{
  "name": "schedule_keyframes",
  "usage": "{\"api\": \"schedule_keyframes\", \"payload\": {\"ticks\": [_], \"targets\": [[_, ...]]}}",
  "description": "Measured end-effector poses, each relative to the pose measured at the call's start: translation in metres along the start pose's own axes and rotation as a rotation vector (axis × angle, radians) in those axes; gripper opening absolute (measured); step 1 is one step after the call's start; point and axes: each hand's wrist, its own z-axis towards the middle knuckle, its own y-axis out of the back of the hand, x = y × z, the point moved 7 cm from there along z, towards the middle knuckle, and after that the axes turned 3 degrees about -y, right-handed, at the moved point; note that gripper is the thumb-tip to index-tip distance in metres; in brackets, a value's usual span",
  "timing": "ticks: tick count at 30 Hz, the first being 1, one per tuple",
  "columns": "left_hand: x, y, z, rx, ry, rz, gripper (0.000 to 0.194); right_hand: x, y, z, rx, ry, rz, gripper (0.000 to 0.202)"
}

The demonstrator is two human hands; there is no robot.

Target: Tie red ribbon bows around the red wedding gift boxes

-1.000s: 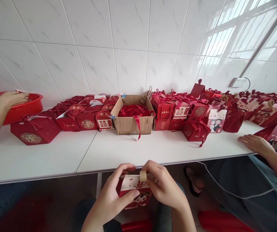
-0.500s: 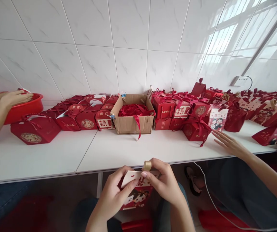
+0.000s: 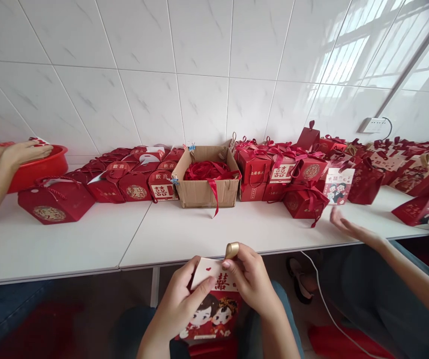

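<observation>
In front of my lap, below the table edge, I hold a red and white gift box (image 3: 214, 316) printed with two cartoon figures and a large red character. My left hand (image 3: 182, 296) is closed around the left side of its white top flap. With thumb and forefinger, my right hand (image 3: 254, 276) pinches a looped gold ribbon (image 3: 232, 250) at the right end of that flap. My right palm hides the ribbon's lower part and the flap's right end.
On the white table (image 3: 184, 234) stands a cardboard box (image 3: 209, 194) of red ribbon. Red gift boxes (image 3: 135, 184) line both sides. Co-workers' hands are at a red basin (image 3: 59, 158) on the left and near a small white-topped box (image 3: 337, 187) on the right.
The gift box has tilted so more of its printed front shows. The gold loop has risen slightly and turned. At the right, a co-worker's hand has drawn back from the table boxes.
</observation>
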Motion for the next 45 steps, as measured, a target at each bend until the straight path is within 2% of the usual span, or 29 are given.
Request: {"api": "schedule_keyframes", "payload": {"ticks": [4, 8, 11, 15, 17, 18, 21, 24, 26, 30, 32, 34, 36, 39, 42, 45], "targets": [[-0.001, -0.002, 0.003, 0.033, -0.013, -0.009, 0.024, -0.001, 0.002, 0.000, -0.021, 0.003, -0.039, 0.023], [-0.001, 0.000, 0.003, 0.004, -0.023, -0.090, 0.023, -0.005, 0.008, 0.000, 0.000, -0.037, 0.085, 0.021], [0.003, 0.010, 0.001, -0.161, -0.014, -0.212, 0.027, -0.009, 0.014, 0.000, 0.034, -0.054, 0.200, 0.033], [0.017, 0.025, -0.006, -0.463, 0.022, -0.415, 0.041, -0.012, 0.009, 0.000, 0.222, -0.090, 0.260, 0.045], [0.021, 0.024, -0.008, -0.529, 0.031, -0.481, 0.048, -0.012, 0.005, -0.002, 0.286, -0.100, 0.286, 0.048], [0.023, 0.023, -0.008, -0.546, 0.031, -0.492, 0.049, -0.013, 0.006, -0.002, 0.275, -0.103, 0.296, 0.049], [0.021, 0.024, -0.006, -0.567, -0.045, -0.445, 0.052, -0.018, 0.017, -0.005, 0.129, -0.089, 0.326, 0.045], [0.017, 0.033, -0.001, -0.602, -0.209, -0.226, 0.049, -0.029, 0.040, -0.010, -0.105, -0.067, 0.380, 0.041], [0.021, 0.037, 0.005, -0.610, -0.250, 0.053, 0.043, -0.040, 0.062, -0.016, -0.330, -0.080, 0.413, 0.040], [0.042, 0.028, 0.021, -0.572, -0.184, 0.631, 0.031, -0.054, 0.103, -0.036, -0.878, -0.106, 0.429, 0.042], [0.047, 0.021, 0.025, -0.601, -0.182, 0.794, 0.029, -0.056, 0.115, -0.045, -1.113, -0.089, 0.383, 0.043], [0.047, 0.015, 0.025, -0.669, -0.208, 0.875, 0.028, -0.058, 0.121, -0.051, -1.262, -0.083, 0.320, 0.044], [0.045, 0.011, 0.025, -0.737, -0.237, 0.899, 0.026, -0.065, 0.124, -0.053, -1.316, -0.120, 0.266, 0.046], [0.045, 0.011, 0.024, -0.814, -0.288, 0.889, 0.023, -0.081, 0.122, -0.049, -1.263, -0.217, 0.217, 0.049], [0.050, 0.012, 0.022, -0.876, -0.335, 0.869, 0.021, -0.095, 0.108, -0.039, -1.109, -0.303, 0.154, 0.050], [0.055, 0.011, 0.022, -0.900, -0.374, 0.861, 0.021, -0.101, 0.084, -0.021, -0.904, -0.346, 0.128, 0.052]]}}
